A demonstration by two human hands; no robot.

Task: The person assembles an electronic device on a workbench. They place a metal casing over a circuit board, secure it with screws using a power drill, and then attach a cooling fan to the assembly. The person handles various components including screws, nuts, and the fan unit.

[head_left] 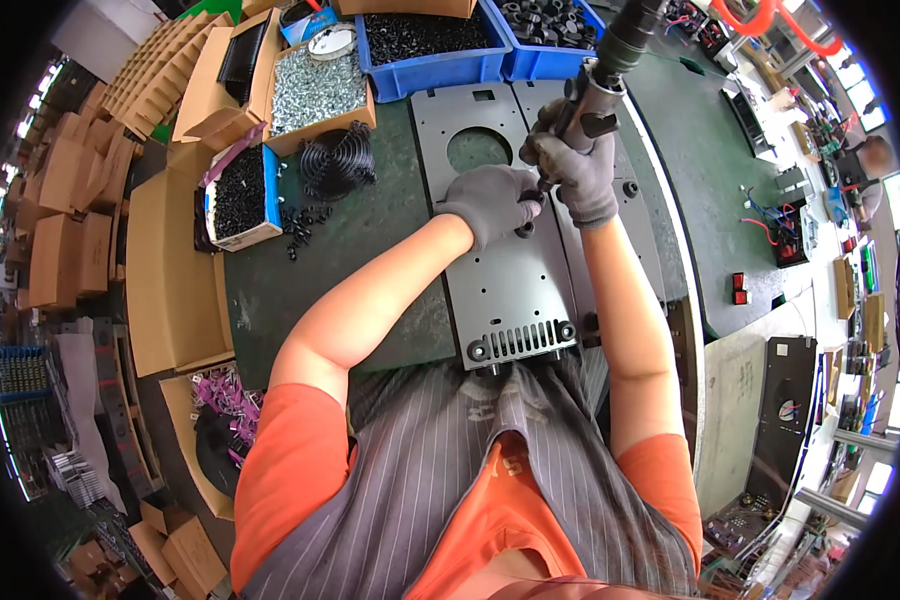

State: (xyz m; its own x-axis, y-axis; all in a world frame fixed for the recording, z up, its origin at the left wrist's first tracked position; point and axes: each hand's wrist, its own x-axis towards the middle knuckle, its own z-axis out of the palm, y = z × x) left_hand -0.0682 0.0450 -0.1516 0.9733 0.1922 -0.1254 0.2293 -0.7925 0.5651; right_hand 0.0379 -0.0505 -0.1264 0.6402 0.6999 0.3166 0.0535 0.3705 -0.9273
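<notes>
A green bench (360, 240) bears a panel (505, 290) beneath left hand (485, 203) — grip unclear — and right hand (582, 180), clasping a driver (600, 95).

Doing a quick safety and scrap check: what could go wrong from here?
1. The left hand is close to the lower end of the driver-like tool in the right hand; a slip might nip the gloved fingers.
2. The grey panel has its slotted end close to the apron; a bump could shift it.
3. Loose small black parts lie outside their box; some could scatter.
</notes>
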